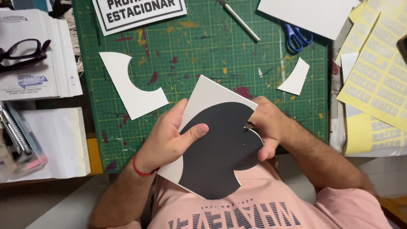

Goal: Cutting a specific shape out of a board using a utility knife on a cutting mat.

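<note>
My left hand (167, 138) grips a white card with a large black rounded shape (220, 148) printed on it, thumb pressed on the black area. My right hand (265, 125) closes around a small cutting tool whose metal tip (248, 126) shows at the card's right edge, where the black shape has a notch. The card is held above the near edge of a green cutting mat (203, 55). A red band circles my left wrist.
White offcuts lie on the mat at left (131, 87) and right (295, 77). Blue scissors (296, 37), a craft knife (239, 20), a printed sign (137, 12) and white paper (311, 15) sit at the back. Yellow sticker sheets (377, 76) lie right; glasses (23, 53) on booklets left.
</note>
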